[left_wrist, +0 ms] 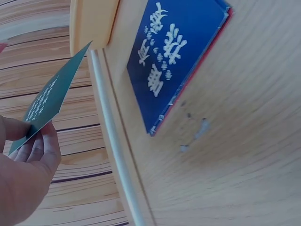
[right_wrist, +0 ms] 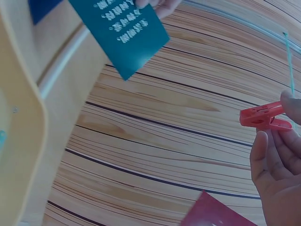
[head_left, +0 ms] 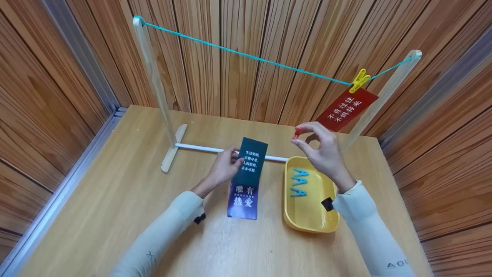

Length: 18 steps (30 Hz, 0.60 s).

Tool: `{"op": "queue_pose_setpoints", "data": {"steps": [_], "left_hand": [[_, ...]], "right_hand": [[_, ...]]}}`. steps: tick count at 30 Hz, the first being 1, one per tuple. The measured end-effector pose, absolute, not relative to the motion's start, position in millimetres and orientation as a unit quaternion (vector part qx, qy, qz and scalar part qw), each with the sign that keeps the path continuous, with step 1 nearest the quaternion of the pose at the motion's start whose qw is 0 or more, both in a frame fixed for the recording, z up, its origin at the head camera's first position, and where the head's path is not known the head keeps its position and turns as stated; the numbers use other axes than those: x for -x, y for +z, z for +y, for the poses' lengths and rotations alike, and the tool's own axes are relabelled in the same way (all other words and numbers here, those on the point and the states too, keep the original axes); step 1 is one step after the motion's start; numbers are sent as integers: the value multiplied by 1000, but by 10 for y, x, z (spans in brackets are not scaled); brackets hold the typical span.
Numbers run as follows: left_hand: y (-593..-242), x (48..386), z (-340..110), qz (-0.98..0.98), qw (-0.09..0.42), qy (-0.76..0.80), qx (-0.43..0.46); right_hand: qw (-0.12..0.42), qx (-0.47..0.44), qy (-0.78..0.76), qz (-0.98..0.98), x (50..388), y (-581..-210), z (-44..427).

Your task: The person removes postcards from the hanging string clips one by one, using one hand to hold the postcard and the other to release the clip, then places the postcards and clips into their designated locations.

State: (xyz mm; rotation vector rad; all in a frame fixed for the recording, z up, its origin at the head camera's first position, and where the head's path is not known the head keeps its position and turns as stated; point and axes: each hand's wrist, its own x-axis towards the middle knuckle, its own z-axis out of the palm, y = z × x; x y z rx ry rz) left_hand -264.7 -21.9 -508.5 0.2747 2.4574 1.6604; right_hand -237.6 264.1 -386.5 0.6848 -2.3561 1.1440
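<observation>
My left hand pinches a dark green card with white writing by its left edge, holding it above the table. Between the thumb and fingers of my right hand is a red clothespin, raised over the far end of the yellow tray. Below the green card, a blue-purple card lies on the table; the left wrist view shows a red edge beneath it. Behind the right hand, a red card hangs from the teal string by a yellow clothespin.
The yellow tray holds several teal clothespins. Two upright wooden posts, left and right, carry the string, and a white rod runs low between them. Wood-panelled walls enclose the table.
</observation>
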Motion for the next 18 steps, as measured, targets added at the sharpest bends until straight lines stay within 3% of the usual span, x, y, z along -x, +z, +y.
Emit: {"op": "queue_pose_setpoints", "data": {"steps": [18], "left_hand": [[-5408, 2452, -252, 800, 142, 582, -24]], "right_hand": [[105, -234, 346, -902, 2264, -4274, 2729]]}}
